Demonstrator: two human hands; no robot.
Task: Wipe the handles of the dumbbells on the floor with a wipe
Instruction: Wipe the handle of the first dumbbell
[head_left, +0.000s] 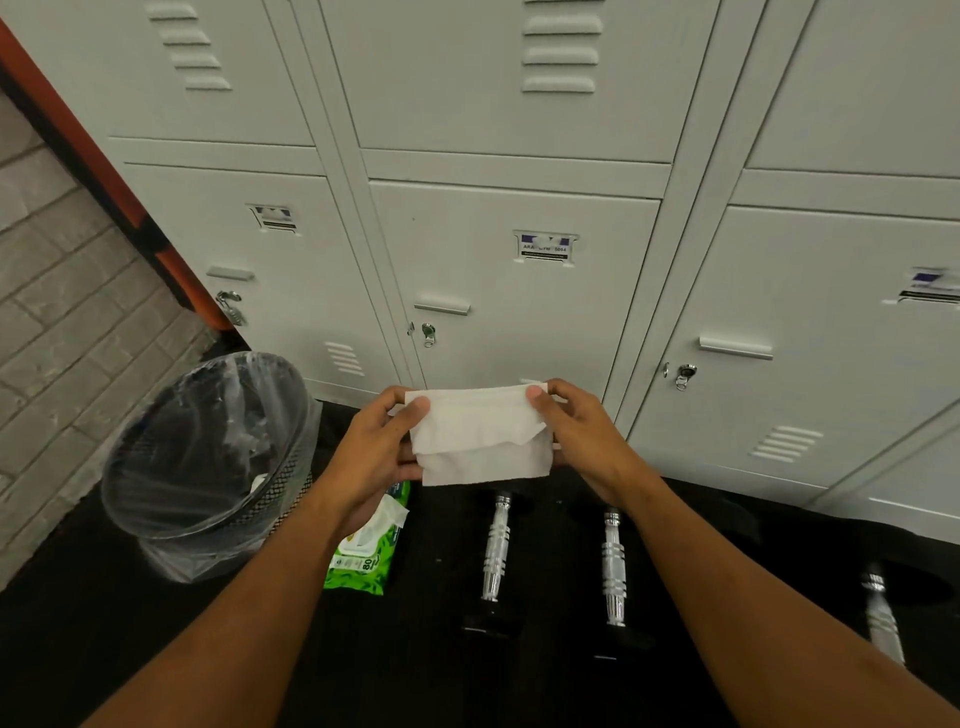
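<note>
- The wet wipe (483, 436) is held up in the air in front of the grey lockers (514, 291), above the floor and clear of the dumbbells. It is partly folded, with one flap lying over the lower layer.
- The left hand (374, 447) pinches the wipe's left edge, its fingers (415, 410) clamped on the sheet with the thumb on the near face.
- The right hand (582, 436) pinches the upper right corner in the same way, thumb on the front.
- Three dumbbells lie on the black floor (441, 665) below the hands: the left dumbbell (496, 551) and the middle dumbbell (613, 566) are side by side, their chrome handles bare, and the right dumbbell (883, 618) lies well apart, partly hidden by the right forearm.
- A green pack of wipes (363, 556) lies on the floor just left of the left dumbbell, a sheet sticking out of its top.
- A mesh waste bin (208, 457) with a clear liner stands left of the pack, near the brick wall (62, 312).
</note>
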